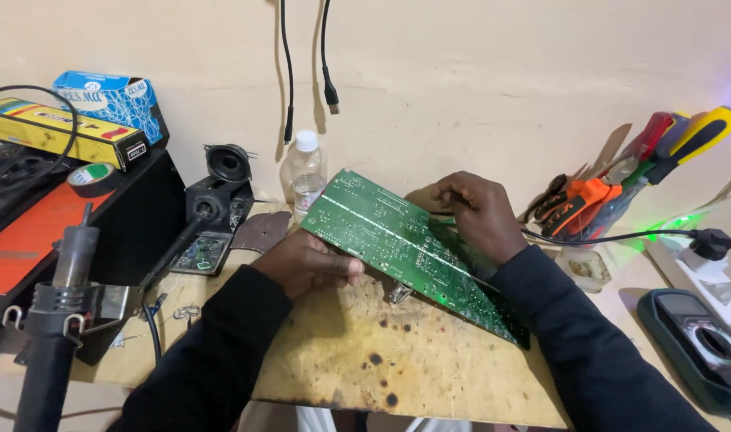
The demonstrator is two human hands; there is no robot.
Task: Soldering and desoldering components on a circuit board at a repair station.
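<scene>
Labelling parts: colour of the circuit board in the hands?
Green with fine pale tracing, circuit board, clearest in the head view.

A scorched, pale wooden workbench carries a clear plastic bottle, a dark green multimeter and a black box.

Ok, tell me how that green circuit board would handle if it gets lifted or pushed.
The green circuit board probably stays stiff: it spans flat between the left hand and right hand without sagging. It looks thin, so likely light for its size. Tilted on its lower edge over the wooden board, it would probably tip flat if released.
</scene>
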